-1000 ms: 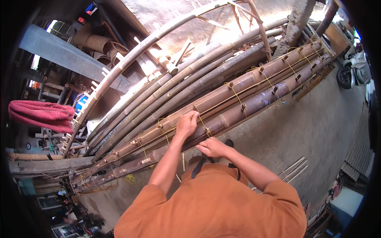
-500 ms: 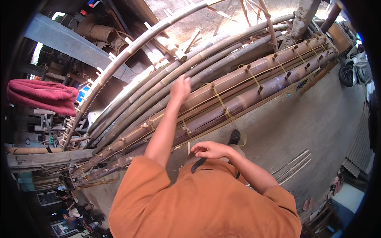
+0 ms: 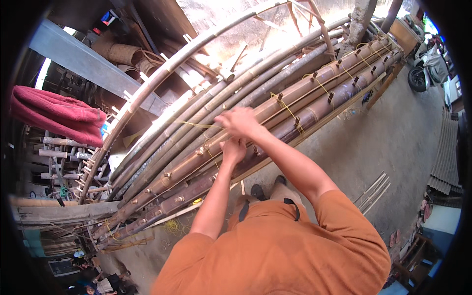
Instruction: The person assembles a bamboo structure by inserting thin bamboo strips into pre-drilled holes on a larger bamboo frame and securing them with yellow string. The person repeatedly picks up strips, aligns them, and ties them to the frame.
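Note:
My right hand is over the back bamboo pole, its fingers closed and slightly blurred. A thin yellow strand trails leftward from these fingers. Just below and touching or nearly touching it, my left hand is closed against the poles; what its fingers pinch is hidden. The front bamboo pole is darker and runs alongside the back one. Short pegs stick out of both poles. Yellow ties cross between the two poles at intervals.
Long curved bamboo poles lie behind the work. A pegged bamboo arch rises at the back left, near a hanging red cloth. Loose strips and a tangle of yellow strands are on the floor. A motorbike stands far right.
My right hand has risen from near my waist to the poles. My left hand has dropped back toward me beside it. A yellow strand now shows at the right hand.

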{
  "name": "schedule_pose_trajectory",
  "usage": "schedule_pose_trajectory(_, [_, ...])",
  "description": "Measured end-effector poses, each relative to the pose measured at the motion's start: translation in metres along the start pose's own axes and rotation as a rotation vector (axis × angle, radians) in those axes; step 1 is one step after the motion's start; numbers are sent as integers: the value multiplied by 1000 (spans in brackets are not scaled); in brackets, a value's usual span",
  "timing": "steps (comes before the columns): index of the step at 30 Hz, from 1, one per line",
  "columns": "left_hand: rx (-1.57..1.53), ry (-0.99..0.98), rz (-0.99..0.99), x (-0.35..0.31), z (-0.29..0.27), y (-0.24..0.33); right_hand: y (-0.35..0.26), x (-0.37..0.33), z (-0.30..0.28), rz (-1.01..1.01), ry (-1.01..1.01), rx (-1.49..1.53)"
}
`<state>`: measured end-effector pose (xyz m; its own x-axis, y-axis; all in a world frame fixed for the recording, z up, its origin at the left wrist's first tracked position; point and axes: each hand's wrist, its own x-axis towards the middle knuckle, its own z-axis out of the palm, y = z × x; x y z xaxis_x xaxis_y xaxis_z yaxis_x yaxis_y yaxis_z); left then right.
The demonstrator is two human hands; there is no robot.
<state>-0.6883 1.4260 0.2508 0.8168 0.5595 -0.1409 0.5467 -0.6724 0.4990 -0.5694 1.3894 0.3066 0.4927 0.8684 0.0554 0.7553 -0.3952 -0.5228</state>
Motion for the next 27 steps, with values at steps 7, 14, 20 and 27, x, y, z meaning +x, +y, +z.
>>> schedule_pose_trajectory(7, [-127,88,42,-11,9,-35,-5,-33,-39,-289,-256,1039])
schedule_pose_trajectory(14, [-544,180,15,11,-6,-3,21,-154,30,-115,-531,667])
schedule_pose_trajectory(20, [-313,447,35,122,-24,-23,26,-169,35,-157,-311,298])
schedule_pose_trajectory(27, [-315,256,102,76,-67,-54,-30,-182,84,-61,-373,568])
